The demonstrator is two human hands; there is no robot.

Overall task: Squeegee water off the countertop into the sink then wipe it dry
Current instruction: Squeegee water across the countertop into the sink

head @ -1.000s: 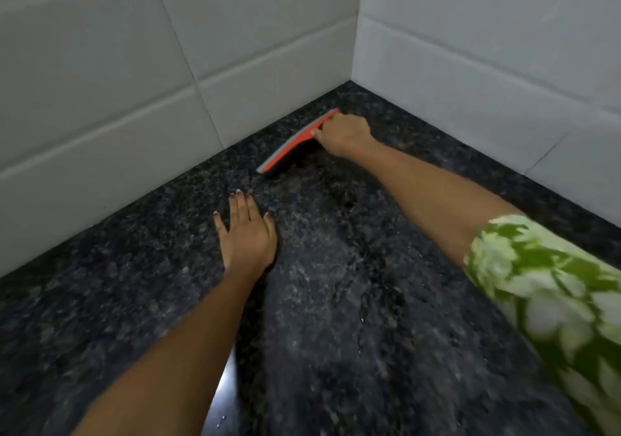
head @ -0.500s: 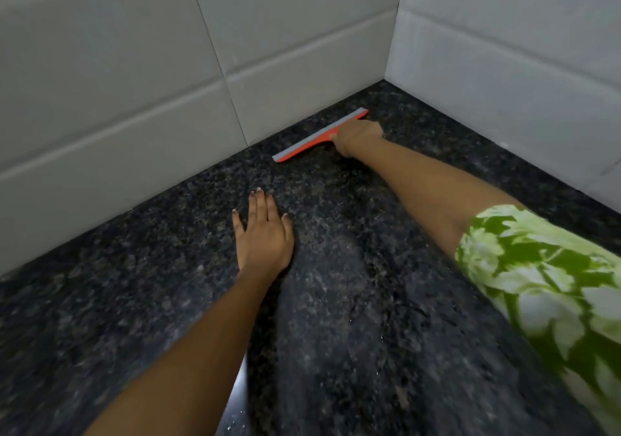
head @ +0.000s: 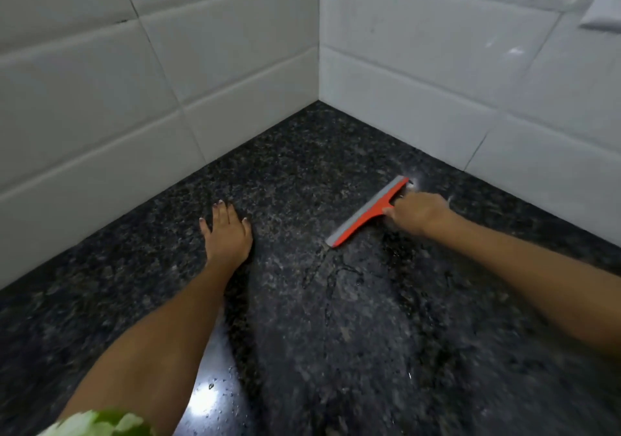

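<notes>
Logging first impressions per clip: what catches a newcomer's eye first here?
The orange squeegee, bright on the dark speckled countertop near the tiled corner, held by the right hand. Next, the left hand pressed flat on the stone, and water streaks just below the blade.

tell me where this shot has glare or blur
Head view: a bright glare patch on the wet countertop near the bottom edge; the right hand gripping the squeegee is motion-blurred; the left hand, flat on the stone, is sharper; tile lines bend from the wide-angle lens.
</notes>
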